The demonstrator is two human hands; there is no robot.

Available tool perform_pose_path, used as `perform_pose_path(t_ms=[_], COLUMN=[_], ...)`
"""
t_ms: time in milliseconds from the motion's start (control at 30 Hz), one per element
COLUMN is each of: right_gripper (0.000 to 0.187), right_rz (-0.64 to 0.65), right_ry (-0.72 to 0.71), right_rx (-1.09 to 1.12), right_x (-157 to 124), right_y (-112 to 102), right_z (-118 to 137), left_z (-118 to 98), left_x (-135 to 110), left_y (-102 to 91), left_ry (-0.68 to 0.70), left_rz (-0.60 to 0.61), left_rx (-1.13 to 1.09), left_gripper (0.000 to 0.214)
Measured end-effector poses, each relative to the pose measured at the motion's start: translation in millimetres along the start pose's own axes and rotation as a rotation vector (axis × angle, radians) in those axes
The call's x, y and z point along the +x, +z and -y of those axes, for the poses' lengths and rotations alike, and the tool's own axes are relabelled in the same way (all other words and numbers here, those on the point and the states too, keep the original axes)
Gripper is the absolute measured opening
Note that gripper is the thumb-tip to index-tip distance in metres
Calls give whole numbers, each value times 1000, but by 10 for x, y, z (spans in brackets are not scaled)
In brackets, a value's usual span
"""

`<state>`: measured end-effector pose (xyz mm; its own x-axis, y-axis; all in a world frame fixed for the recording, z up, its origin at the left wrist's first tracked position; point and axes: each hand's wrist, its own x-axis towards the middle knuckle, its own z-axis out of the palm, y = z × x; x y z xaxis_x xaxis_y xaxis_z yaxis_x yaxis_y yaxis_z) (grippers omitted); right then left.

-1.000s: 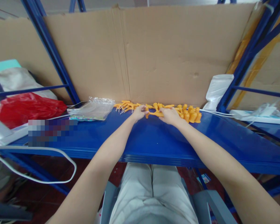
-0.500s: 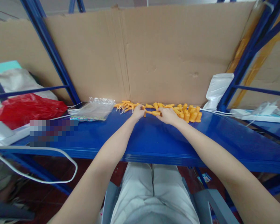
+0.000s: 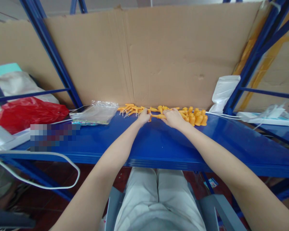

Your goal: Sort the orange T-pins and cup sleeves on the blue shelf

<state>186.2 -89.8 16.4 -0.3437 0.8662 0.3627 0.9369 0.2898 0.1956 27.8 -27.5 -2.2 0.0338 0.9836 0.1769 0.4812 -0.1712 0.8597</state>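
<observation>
A thin orange-yellow plastic piece (image 3: 157, 116) runs between my hands above the blue tabletop, and its exact kind is too small to tell. My left hand (image 3: 144, 117) pinches its left end. My right hand (image 3: 172, 118) closes its fingers round the right end and hides that part. Left of my hands lie several orange pieces with small metal chains (image 3: 130, 109). Behind them is a row of loose orange pieces (image 3: 160, 109). Several stubby orange pieces (image 3: 197, 118) stand close together just right of my right hand.
Clear plastic bags (image 3: 96, 112) lie in a stack on the left of the blue table (image 3: 159, 144). A red plastic bag (image 3: 31, 112) is farther left, near a white cable (image 3: 72, 166). Cardboard (image 3: 170, 57) walls the back. A white packet (image 3: 225, 93) leans at the right post.
My right hand has shifted slightly along the orange piece and covers more of its right end. My left hand stays nearly in place.
</observation>
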Motion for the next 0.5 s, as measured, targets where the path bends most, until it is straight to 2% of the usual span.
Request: perform_pose_path(t_ms=[133, 300, 400, 500], right_gripper=[28, 20, 29, 35], right_rz=[-35, -124, -81, 22], right_ry=[28, 164, 303, 421], right_rx=[119, 515, 839, 1103], right_x=[14, 71, 92, 93], right_y=[51, 134, 129, 85], right_z=[-5, -40, -43, -31], left_z=[-9, -7, 13, 42], left_x=[-17, -20, 3, 31], left_y=[-8, 20, 51, 62], left_ry=[-1, -30, -34, -19], left_rz=[19, -6, -35, -49], left_rx=[6, -9, -55, -72], left_gripper=[25, 20, 16, 16])
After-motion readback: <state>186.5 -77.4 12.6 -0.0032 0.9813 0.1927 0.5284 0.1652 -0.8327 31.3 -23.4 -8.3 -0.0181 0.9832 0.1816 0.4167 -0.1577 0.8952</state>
